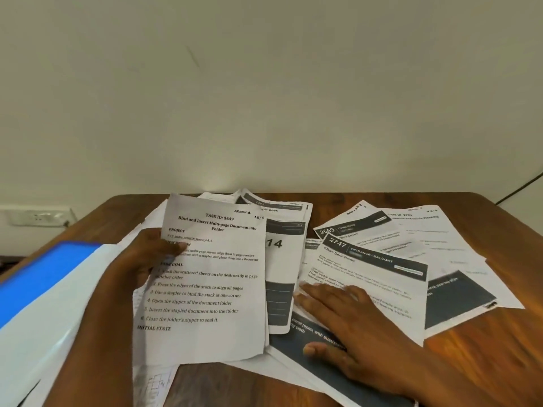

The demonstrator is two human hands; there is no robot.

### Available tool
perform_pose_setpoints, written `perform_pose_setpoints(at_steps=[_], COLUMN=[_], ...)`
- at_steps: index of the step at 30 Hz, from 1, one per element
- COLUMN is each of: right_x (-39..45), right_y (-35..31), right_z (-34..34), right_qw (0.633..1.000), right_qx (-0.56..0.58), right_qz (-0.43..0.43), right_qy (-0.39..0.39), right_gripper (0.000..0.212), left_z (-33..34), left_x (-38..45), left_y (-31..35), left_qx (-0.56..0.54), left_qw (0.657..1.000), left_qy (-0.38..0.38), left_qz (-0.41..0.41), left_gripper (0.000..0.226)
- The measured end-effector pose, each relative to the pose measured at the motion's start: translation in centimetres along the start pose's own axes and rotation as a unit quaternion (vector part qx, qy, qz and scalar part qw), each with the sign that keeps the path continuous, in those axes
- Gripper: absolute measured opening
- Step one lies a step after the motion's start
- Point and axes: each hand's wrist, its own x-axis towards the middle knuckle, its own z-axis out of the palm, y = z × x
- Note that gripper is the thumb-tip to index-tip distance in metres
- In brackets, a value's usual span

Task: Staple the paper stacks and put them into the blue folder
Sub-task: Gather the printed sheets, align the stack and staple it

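My left hand [138, 259] grips the left edge of a printed sheet [211, 289] headed "TASK ID: 3649", thumb on its face, holding it tilted above the pile. My right hand [346, 315] lies flat, fingers straight, on the scattered papers [382, 259] spread over the wooden table [484, 348]. The blue folder [38, 277] lies at the left edge, partly covered by a white sheet [44, 333]. No stapler is in view.
Several loose printed sheets fan out to the back and right of the table, some with dark header bands. A wall socket [38, 215] sits on the wall at left. A black cable [520, 189] runs down at the far right.
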Motion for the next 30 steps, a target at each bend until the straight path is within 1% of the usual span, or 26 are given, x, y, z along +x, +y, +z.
perform_pose_setpoints(at_steps=[2, 5, 6, 8, 11, 12, 17, 20, 21, 23, 24, 26, 28, 30], right_x=[0.4, 0.8, 0.8, 0.5, -0.5, -0.9, -2.0, -1.9, -1.6, -0.8, -0.3, 0.7, 1.8, 2.5], right_y=[-0.4, -0.9, -0.9, -0.5, 0.6, 1.1, 2.8, 2.8, 2.8, 2.7, 2.8, 2.8, 2.9, 3.0], right_z=[0.0, -0.2, -0.3, -0.3, -0.7, -1.0, -2.0, -1.4, -1.1, -0.3, -0.1, 0.1, -0.2, -0.7], right_qw=[1.0, 0.998, 0.998, 0.999, 0.996, 0.993, 0.986, 0.977, 0.969, 0.94, 0.923, 0.896, 0.859, 0.813], right_qx=[0.012, 0.027, 0.031, 0.033, 0.032, 0.037, 0.06, 0.118, 0.147, 0.192, 0.207, 0.246, 0.328, 0.413], right_qz=[-0.012, -0.015, -0.013, -0.013, -0.035, -0.037, -0.024, 0.023, 0.059, 0.152, 0.204, 0.282, 0.323, 0.343], right_qy=[-0.014, -0.062, -0.062, -0.025, 0.081, 0.103, 0.154, 0.177, 0.19, 0.238, 0.252, 0.238, 0.222, 0.225], right_gripper=[0.072, 0.071, 0.072, 0.073, 0.066, 0.063, 0.053, 0.048, 0.045, 0.035, 0.038, 0.057, 0.074, 0.076], left_z=[0.3, 0.9, 1.1, 1.3, 1.5, 1.7, 3.3, 4.3, 4.5, 4.9, 5.0, 5.2, 5.6, 5.8], left_x=[0.1, 0.2, 0.2, 0.2, 0.4, 0.5, 0.8, 1.0, 1.1, 1.2, 1.2, 1.2, 1.3, 1.3], left_y=[-0.1, -0.1, -0.1, -0.1, -0.1, 0.0, 0.0, -0.1, 0.0, -0.1, -0.1, -0.2, -0.4, -0.5], left_qx=[0.011, 0.017, 0.02, 0.028, 0.041, 0.043, 0.068, 0.083, 0.088, 0.091, 0.089, 0.087, 0.083, 0.074], left_qw=[1.0, 1.0, 0.999, 0.999, 0.999, 0.999, 0.997, 0.996, 0.995, 0.994, 0.994, 0.994, 0.993, 0.992], left_qy=[0.001, -0.006, -0.01, -0.014, -0.012, -0.012, -0.029, -0.043, -0.046, -0.051, -0.053, -0.062, -0.075, -0.088], left_qz=[-0.012, -0.02, -0.023, -0.024, -0.014, -0.011, -0.005, -0.012, -0.014, -0.016, -0.019, -0.03, -0.044, -0.054], left_gripper=[0.023, 0.026, 0.026, 0.025, 0.022, 0.022, 0.021, 0.021, 0.021, 0.021, 0.021, 0.022, 0.025, 0.026])
